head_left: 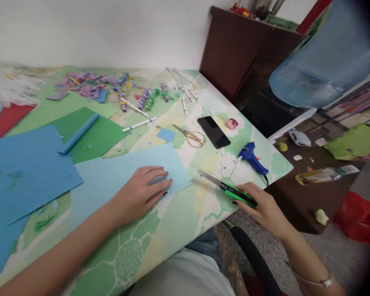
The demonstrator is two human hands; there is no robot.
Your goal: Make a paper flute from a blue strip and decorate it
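My left hand [143,191] lies flat on a light blue sheet of paper [111,172], fingers stretched toward its right end. In my right hand [262,205] is a green utility knife [239,195], its long blade out and pointing left, close to the sheet's right corner but apart from it. Beyond the sheet lie gold-handled scissors [195,138] and a small blue paper square [166,134]. A black phone [214,131] rests right of the scissors. Nearer my right hand is a blue glue gun [253,158].
Blue sheets [27,168] and a green sheet [111,131] with a rolled blue tube [80,133] cover the left side. Paper scraps [89,84], curled paper pieces [144,98] and white sticks [139,124] lie farther back. A large water bottle [320,65] stands beyond the table's right edge.
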